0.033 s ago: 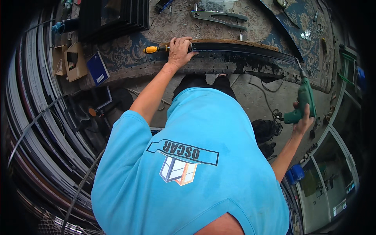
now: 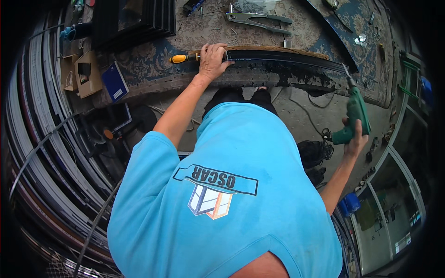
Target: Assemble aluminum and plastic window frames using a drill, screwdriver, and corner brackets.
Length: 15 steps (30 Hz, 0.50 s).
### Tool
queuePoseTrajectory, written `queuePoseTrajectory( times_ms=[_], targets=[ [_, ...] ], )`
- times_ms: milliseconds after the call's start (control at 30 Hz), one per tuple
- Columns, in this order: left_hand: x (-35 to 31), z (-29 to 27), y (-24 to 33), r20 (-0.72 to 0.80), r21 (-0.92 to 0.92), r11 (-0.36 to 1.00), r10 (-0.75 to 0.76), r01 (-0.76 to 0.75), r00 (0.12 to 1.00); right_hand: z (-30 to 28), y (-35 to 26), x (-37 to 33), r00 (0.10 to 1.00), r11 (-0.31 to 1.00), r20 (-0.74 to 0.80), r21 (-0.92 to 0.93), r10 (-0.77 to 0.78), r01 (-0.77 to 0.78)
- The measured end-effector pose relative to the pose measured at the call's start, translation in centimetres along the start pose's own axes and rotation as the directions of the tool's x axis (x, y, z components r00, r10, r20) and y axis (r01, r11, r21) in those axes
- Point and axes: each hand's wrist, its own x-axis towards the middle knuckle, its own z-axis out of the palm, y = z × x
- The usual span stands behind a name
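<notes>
Near the front edge of the carpet-covered table lies a long black profile [image 2: 278, 56]. My left hand [image 2: 213, 61] is wrapped round its left end, thumb on the near side. A screwdriver [image 2: 180, 59] with a yellow handle pokes out left of that hand; whether my fingers hold it too is hidden. My right hand [image 2: 357, 136] grips a green electric drill [image 2: 357, 111] by its handle. The drill's bit [image 2: 348, 78] points away from me and reaches the profile's right end; actual contact is too small to tell.
Behind the profile lie a hand riveter [image 2: 259, 21] and a second dark strip [image 2: 329, 34]. Black panels [image 2: 134, 23] are stacked far left, with an open cardboard box [image 2: 88, 76] and a blue booklet [image 2: 115, 81] nearer. The drill's cable [image 2: 308, 116] hangs towards the floor.
My right hand has shifted the drill left, bringing its bit from just beyond the profile's right end onto or beside that end. My left hand keeps its place.
</notes>
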Motion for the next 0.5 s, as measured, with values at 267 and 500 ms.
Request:
queuePoseTrajectory(
  times_ms=[267, 500],
  targets=[
    [0.1, 0.5, 0.4, 0.011, 0.021, 1.0, 0.016, -0.016, 1.0, 14.7, -2.4, -5.3, 0.904, 0.979, 0.428, -0.171, -0.025, 0.108],
    [0.1, 0.7, 0.1, -0.009, 0.041, 0.999, 0.021, -0.021, 1.0, 21.3, -3.3, -7.3, 0.882, 0.926, 0.472, -0.334, 0.003, 0.176]
  ],
)
